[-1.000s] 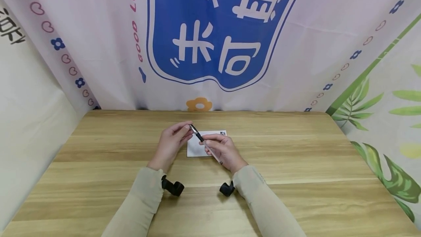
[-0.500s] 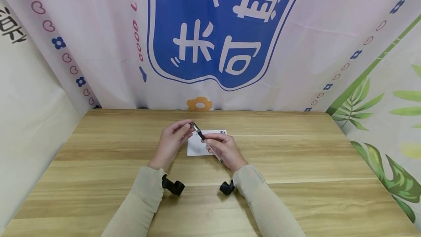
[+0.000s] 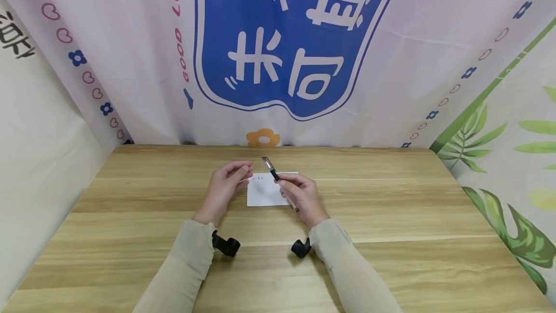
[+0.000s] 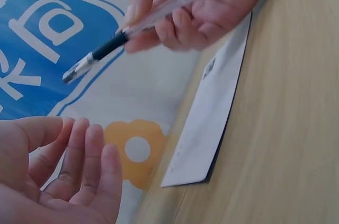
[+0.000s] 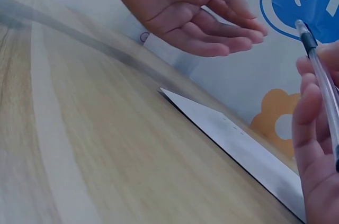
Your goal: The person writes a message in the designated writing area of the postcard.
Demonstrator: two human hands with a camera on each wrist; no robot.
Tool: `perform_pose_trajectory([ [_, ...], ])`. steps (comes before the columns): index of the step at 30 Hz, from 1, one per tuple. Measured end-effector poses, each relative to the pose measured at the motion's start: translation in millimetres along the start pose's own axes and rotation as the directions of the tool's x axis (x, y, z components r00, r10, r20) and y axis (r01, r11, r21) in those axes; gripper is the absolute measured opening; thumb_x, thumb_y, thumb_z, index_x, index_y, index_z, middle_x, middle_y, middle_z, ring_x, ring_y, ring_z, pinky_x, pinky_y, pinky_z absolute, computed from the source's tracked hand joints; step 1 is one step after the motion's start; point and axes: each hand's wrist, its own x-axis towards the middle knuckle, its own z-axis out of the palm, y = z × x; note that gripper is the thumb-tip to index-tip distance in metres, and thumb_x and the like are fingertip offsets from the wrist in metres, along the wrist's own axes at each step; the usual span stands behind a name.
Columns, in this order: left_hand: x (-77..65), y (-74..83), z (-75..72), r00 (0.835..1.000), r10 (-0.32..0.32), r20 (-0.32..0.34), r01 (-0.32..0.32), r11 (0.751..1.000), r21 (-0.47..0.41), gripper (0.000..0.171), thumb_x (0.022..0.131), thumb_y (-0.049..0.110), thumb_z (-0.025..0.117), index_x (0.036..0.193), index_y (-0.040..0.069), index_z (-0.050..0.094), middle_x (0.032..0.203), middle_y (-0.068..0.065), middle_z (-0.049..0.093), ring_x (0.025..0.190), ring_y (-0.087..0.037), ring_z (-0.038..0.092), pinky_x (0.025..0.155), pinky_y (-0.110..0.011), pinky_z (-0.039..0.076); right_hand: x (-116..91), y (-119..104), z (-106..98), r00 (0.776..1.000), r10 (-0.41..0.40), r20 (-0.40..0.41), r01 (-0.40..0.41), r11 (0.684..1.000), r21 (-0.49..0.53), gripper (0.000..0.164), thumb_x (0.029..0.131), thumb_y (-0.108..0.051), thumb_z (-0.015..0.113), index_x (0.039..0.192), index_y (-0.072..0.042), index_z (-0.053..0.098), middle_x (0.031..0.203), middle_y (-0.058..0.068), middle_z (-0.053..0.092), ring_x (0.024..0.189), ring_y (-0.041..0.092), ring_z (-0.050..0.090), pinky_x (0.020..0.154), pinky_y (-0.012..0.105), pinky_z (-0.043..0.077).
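Pen point(image 3: 276, 179) pinched in right hand point(image 3: 301, 198) fingers, tip raised; left hand point(image 3: 226, 188) relaxed, holding nothing.

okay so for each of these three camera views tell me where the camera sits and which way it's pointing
Head: worn on the head, looks forward and down at the wooden table; both sleeves, left hand and right hand show.
Left wrist: at the left wrist, faces along the open left palm toward the pen in the right hand.
Right wrist: low beside the right hand, faces across the table at the left hand.
Shared: all three show the pen and the white card.
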Motion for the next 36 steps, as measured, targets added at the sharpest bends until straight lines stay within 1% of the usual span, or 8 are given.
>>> perform_pose_trajectory([
  [5, 3.4, -3.8, -5.7, 1.0, -0.006, 0.013, 0.005, 0.998, 0.064, 0.034, 0.106, 0.013, 0.055, 0.134, -0.006, 0.06, 0.132, -0.026, 0.061, 0.106, -0.016, 0.066, 0.099, -0.039, 0.053, 1, -2, -3, 0.99, -0.054, -0.133, 0.042, 0.995, -0.094, 0.02, 0.091, 0.005, 0.067, 0.11, 0.008, 0.072, 0.09, 0.003, 0.075, 0.069, 0.011, 0.06, 0.063, 0.02, 0.051],
  [11, 5.4, -6.8, -11.6, 0.999, -0.039, 0.011, 0.037, 0.991, 0.127, 0.037, 0.106, 0.015, 0.056, 0.135, -0.006, 0.059, 0.132, -0.025, 0.061, 0.114, -0.027, 0.063, 0.098, -0.035, 0.053, 2, -4, -11, 0.961, -0.143, -0.238, 0.073, 0.958, -0.279, 0.019, 0.091, 0.003, 0.069, 0.109, 0.004, 0.075, 0.091, 0.007, 0.073, 0.068, 0.01, 0.058, 0.061, 0.019, 0.049],
  [15, 6.0, -8.5, -13.8, 0.999, -0.049, 0.007, 0.047, 0.986, 0.162, 0.037, 0.106, 0.015, 0.056, 0.135, -0.007, 0.059, 0.131, -0.025, 0.063, 0.112, -0.026, 0.064, 0.096, -0.033, 0.054, 2, -5, -20, 0.934, -0.214, -0.286, 0.092, 0.918, -0.386, 0.02, 0.09, 0.005, 0.068, 0.108, 0.004, 0.076, 0.094, 0.012, 0.072, 0.073, 0.011, 0.059, 0.063, 0.018, 0.049],
  [17, 6.4, -9.4, -14.7, 0.999, -0.053, 0.004, 0.051, 0.982, 0.18, 0.036, 0.106, 0.015, 0.056, 0.134, -0.006, 0.06, 0.129, -0.024, 0.064, 0.111, -0.026, 0.064, 0.094, -0.033, 0.054, 1, -6, -24, 0.92, -0.232, -0.317, 0.077, 0.898, -0.433, 0.02, 0.089, 0.005, 0.068, 0.107, 0.002, 0.077, 0.093, 0.011, 0.071, 0.075, 0.012, 0.06, 0.063, 0.017, 0.049],
  [22, 7.3, -10.9, -18.7, 0.998, -0.058, -0.008, 0.059, 0.975, 0.214, 0.034, 0.106, 0.015, 0.056, 0.133, -0.004, 0.062, 0.128, -0.023, 0.065, 0.111, -0.028, 0.064, 0.093, -0.032, 0.054, -2, -10, -28, 0.896, -0.26, -0.359, 0.024, 0.838, -0.546, 0.023, 0.085, 0.004, 0.067, 0.105, -0.001, 0.078, 0.092, 0.01, 0.069, 0.076, 0.015, 0.059, 0.064, 0.017, 0.049],
  [26, 7.8, -12.4, -22.2, 0.998, -0.067, -0.004, 0.067, 0.971, 0.23, 0.035, 0.106, 0.016, 0.055, 0.134, -0.004, 0.061, 0.13, -0.023, 0.063, 0.115, -0.03, 0.062, 0.093, -0.032, 0.054, -1, -10, -28, 0.882, -0.291, -0.37, 0.004, 0.79, -0.613, 0.024, 0.082, 0.005, 0.066, 0.102, 0.001, 0.077, 0.093, 0.011, 0.069, 0.078, 0.016, 0.06, 0.066, 0.017, 0.05],
  [33, 6.9, -11.5, -28.1, 0.998, -0.059, 0.002, 0.056, 0.965, 0.255, 0.036, 0.107, 0.018, 0.055, 0.135, -0.004, 0.061, 0.13, -0.022, 0.064, 0.115, -0.028, 0.062, 0.093, -0.031, 0.054, 1, -8, -30, 0.868, -0.381, -0.318, 0.0, 0.64, -0.769, 0.018, 0.081, 0.006, 0.069, 0.097, 0.004, 0.077, 0.087, 0.013, 0.07, 0.076, 0.022, 0.064, 0.067, 0.022, 0.052],
  [36, 6.1, -10.1, -29.3, 0.998, -0.059, 0.015, 0.053, 0.965, 0.255, 0.036, 0.107, 0.019, 0.055, 0.135, -0.003, 0.06, 0.131, -0.022, 0.063, 0.117, -0.028, 0.062, 0.094, -0.031, 0.053, 1, -7, -31, 0.871, -0.386, -0.303, -0.012, 0.6, -0.8, 0.017, 0.081, 0.006, 0.07, 0.097, 0.005, 0.077, 0.087, 0.014, 0.071, 0.076, 0.025, 0.066, 0.069, 0.027, 0.055],
])
